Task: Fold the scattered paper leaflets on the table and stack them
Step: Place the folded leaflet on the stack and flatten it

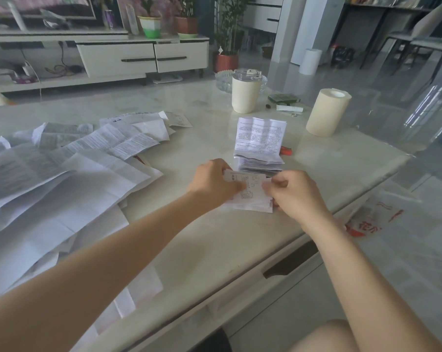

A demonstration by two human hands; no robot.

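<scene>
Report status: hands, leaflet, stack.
Left hand and right hand both pinch one small leaflet. Folded stack just beyond. Unfolded leaflets piled left. Nothing between hands and stack.

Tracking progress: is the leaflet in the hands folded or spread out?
Folded, at least partly: the leaflet shows layered edges; left hand and right hand pinch it.

A pale marble table bears scattered leaflets, a folded stack, tumbler and paper roll.

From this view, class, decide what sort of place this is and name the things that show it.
Probably a home living room. A low TV cabinet with potted plants lines the far wall, dining chairs stand at the back right, and a leaflet is held at a glossy table.
</scene>
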